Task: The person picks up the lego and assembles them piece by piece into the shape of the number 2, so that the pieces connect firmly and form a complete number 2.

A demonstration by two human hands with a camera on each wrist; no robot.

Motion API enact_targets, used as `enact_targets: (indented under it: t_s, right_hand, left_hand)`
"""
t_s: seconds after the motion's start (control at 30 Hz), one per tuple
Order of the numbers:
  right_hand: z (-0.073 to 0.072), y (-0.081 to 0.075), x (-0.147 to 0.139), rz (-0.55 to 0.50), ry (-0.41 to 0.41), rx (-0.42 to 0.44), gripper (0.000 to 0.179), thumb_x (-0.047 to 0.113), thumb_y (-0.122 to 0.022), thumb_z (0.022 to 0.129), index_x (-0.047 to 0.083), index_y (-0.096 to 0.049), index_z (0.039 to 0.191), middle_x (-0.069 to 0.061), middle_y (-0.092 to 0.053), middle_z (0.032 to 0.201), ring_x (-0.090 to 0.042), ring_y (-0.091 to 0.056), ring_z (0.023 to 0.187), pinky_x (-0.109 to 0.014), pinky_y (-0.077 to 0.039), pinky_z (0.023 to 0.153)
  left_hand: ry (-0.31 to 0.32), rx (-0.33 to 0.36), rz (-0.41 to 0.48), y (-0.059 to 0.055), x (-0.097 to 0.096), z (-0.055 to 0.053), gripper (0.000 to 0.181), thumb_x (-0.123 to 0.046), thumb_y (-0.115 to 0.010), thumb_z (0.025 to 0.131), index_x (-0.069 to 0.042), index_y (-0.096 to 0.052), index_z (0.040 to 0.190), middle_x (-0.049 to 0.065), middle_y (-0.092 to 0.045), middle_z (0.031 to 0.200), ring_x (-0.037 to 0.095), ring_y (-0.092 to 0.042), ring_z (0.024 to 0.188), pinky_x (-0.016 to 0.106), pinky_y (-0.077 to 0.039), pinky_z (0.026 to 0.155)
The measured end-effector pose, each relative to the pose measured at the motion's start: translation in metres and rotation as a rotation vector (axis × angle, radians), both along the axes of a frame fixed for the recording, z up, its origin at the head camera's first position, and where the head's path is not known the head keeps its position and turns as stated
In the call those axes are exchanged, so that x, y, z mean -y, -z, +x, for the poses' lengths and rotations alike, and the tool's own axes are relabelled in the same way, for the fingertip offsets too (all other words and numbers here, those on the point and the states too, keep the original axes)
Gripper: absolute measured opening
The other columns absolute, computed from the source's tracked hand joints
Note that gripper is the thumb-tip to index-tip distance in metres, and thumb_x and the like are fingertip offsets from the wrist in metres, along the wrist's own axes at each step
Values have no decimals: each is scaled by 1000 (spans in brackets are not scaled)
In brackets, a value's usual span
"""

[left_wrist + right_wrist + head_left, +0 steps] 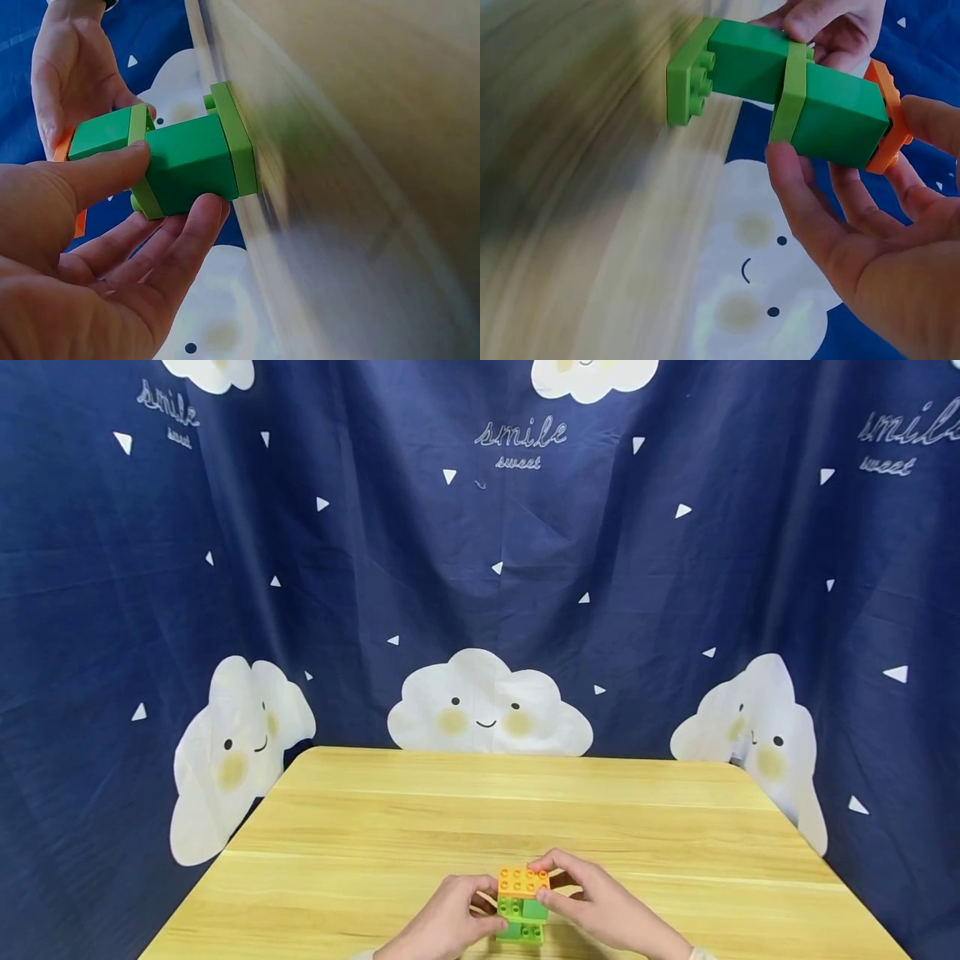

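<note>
A small tower of toy building bricks stands on the wooden table (420,827), near its front edge. At its foot is a light green flat brick (679,90). Above that come a dark green block (191,161), another light green flat brick (790,101) and a second dark green block (840,116). An orange studded brick (523,882) tops the tower. My left hand (453,917) grips the tower's middle and lower part from the left, thumb at the middle flat brick. From the right, my right hand (600,906) pinches the orange brick, with other fingers along the upper dark green block.
A dark blue curtain (420,568) with white clouds and small triangles hangs behind the table and along both sides. One cloud print (487,706) meets the table's far edge. Bare wooden tabletop surrounds the hands.
</note>
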State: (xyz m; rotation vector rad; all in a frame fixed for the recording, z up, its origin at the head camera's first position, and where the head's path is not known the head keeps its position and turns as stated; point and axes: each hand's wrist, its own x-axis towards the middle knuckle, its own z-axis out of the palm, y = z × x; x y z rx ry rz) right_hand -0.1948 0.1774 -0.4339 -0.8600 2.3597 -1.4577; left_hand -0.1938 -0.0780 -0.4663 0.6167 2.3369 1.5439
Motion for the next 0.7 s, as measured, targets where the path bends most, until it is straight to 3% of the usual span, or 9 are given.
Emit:
enact_targets:
  t_s: [0.1,0.23,0.4,0.53,0.7]
  right_hand:
    - [1,1,0,-25,-32,48,23,27,-56,107,16,-59,128,-15,-54,141,-24,-67,113,-32,-60,83]
    - [1,2,-1,-91,-65,190,28,27,-52,109,11,-53,131,-18,-46,143,-25,-67,113,-47,-61,86]
    - [2,3,-1,-159,-96,333,31,28,-49,110,9,-47,134,-18,-42,142,-29,-63,117,-56,-58,90]
    - [2,3,-2,-203,-116,391,32,26,-49,110,7,-44,136,-20,-40,144,-30,-61,118,-56,-57,93]
    - [1,3,-3,-234,-134,396,33,23,-49,110,3,-44,136,-22,-38,145,-31,-61,119,-56,-55,96]
  left_hand:
    - [-8,3,-3,0,-1,0,20,-6,-79,88,-6,-74,107,-1,-72,99,12,-71,85,30,-62,75]
    - [-18,-2,-10,-1,-2,1,17,-6,-79,88,-6,-73,105,0,-72,99,13,-71,85,30,-62,75]
    - [-28,-3,-12,0,-2,1,16,-6,-80,88,-7,-73,102,0,-72,98,14,-72,84,30,-62,74]
    - [-33,8,-7,0,-2,2,16,-7,-80,87,-8,-73,102,0,-71,98,14,-72,84,31,-62,74]
    - [-31,-2,-7,-1,-2,2,16,-7,-81,87,-8,-73,101,0,-72,97,13,-72,84,30,-62,74]
